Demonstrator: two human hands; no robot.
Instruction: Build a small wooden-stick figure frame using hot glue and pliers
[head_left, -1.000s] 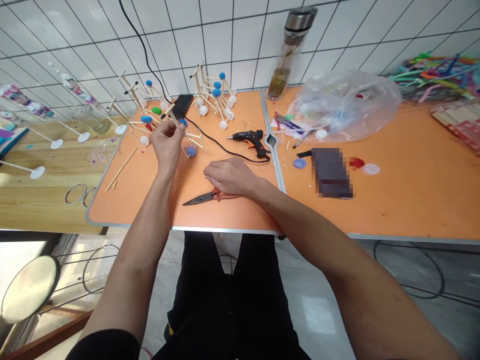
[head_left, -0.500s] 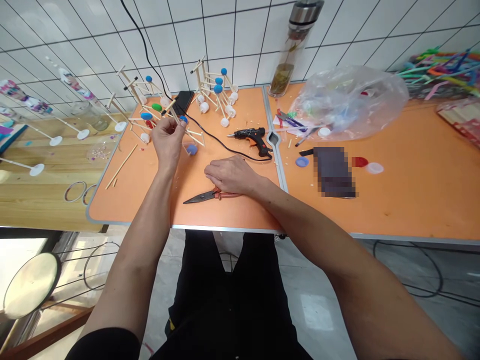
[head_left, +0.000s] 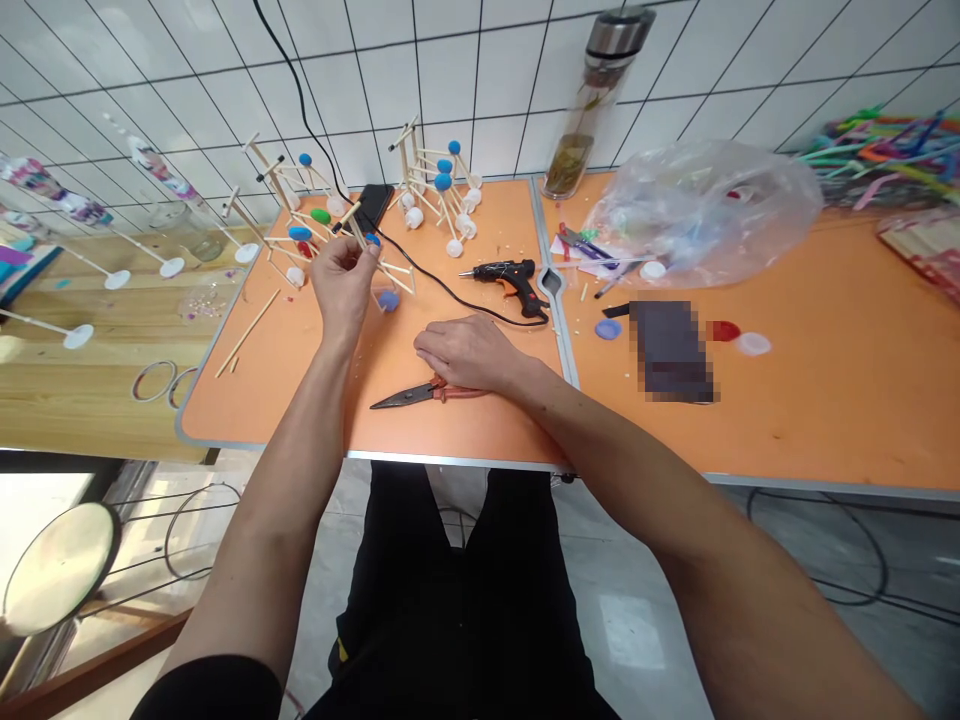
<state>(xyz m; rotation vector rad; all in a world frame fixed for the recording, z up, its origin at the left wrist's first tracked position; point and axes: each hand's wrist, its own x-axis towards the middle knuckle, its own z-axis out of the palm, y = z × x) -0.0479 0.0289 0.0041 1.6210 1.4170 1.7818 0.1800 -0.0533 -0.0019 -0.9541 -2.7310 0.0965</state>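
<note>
My left hand [head_left: 346,280] is closed in a pinch on a small wooden-stick frame [head_left: 397,272] with blue round caps. The fingers hide part of it, and a blue cap [head_left: 388,300] shows low on its right side. My right hand [head_left: 466,350] rests on the orange table, palm down, fingers curled together; its palm is hidden. Just below it lies a pair of pliers [head_left: 409,396] with red handles, partly covered by the hand. Beyond the right hand lies a black glue gun [head_left: 510,280] with its cord.
Similar stick frames with blue and white caps [head_left: 443,182] stand at the back near a dark phone [head_left: 375,208]. Loose sticks [head_left: 247,333] lie at left. To the right are a tea bottle [head_left: 574,150], a clear plastic bag [head_left: 712,210] and a pixelated dark object [head_left: 671,350].
The whole view has shifted slightly, with everything sitting a little lower and further right. Both hands keep the same poses, the left still pinching the stick frame.
</note>
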